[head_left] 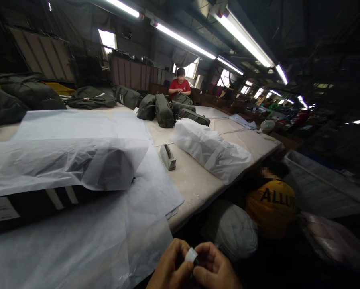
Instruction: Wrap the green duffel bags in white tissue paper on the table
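Note:
Near the bottom edge, my left hand and my right hand are close together, fingers pinched on a small white piece with a dark part beside it. What the piece is cannot be made out. To the left, a black bag with two white stripes and a white tag lies on the table, partly covered by thin white paper. More white sheets lie under it. A grey tape dispenser stands on the table beyond my hands.
A white-wrapped bundle lies along the table's right side. Dark green bags are grouped at the back and left. A person in red is behind them. A person in yellow is low at the right, near a grey-white bundle.

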{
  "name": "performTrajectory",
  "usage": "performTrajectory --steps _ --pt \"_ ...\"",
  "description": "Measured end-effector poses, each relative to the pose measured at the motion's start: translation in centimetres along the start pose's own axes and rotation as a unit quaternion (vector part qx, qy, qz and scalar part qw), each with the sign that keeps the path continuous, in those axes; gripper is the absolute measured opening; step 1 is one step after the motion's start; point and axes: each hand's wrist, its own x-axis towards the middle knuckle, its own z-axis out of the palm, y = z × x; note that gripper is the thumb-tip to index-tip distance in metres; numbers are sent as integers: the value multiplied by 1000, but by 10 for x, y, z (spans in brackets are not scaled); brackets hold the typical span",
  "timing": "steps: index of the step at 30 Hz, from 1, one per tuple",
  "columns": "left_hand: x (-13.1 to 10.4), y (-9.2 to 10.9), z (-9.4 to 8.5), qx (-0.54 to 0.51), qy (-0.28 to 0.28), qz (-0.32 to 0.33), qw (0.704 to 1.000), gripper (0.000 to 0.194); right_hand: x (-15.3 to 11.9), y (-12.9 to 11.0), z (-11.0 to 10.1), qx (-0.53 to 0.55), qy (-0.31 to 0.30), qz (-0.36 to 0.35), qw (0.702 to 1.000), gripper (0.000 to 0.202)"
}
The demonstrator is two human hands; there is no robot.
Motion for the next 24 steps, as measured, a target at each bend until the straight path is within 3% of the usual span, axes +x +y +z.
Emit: performTrajectory --steps 3,6,8,11,13,15,19,21,24 --pt "18 0 7 10 7 40 999 32 4 -6 0 -71 68 -54 994 40" --pt "30 -3 11 50 8 37 998 19 4 -3 -8 -146 112 -131 974 35" --pt "36 -7 16 70 10 21 997 15 2 3 -16 -236 124 -206 942 28" --pt "45 -20 25 83 25 -17 996 17 1 17 -26 -339 171 -290 878 33" --pt "51 -31 32 40 12 -46 998 34 -1 27 -30 -365 205 -305 856 39" --pt "55 -44 37 -37 -41 -89 994 48 -4 37 -34 -382 195 -321 844 44" --pt "56 -64 43 -144 -145 -152 967 51 -7 57 -42 -393 169 -338 838 54" --pt "57 -72 46 -151 -127 -146 969 53 -5 65 -47 -398 171 -331 839 55" --pt "64 -83 54 -119 -53 -137 982 54 2 73 -55 -405 199 -342 824 52"
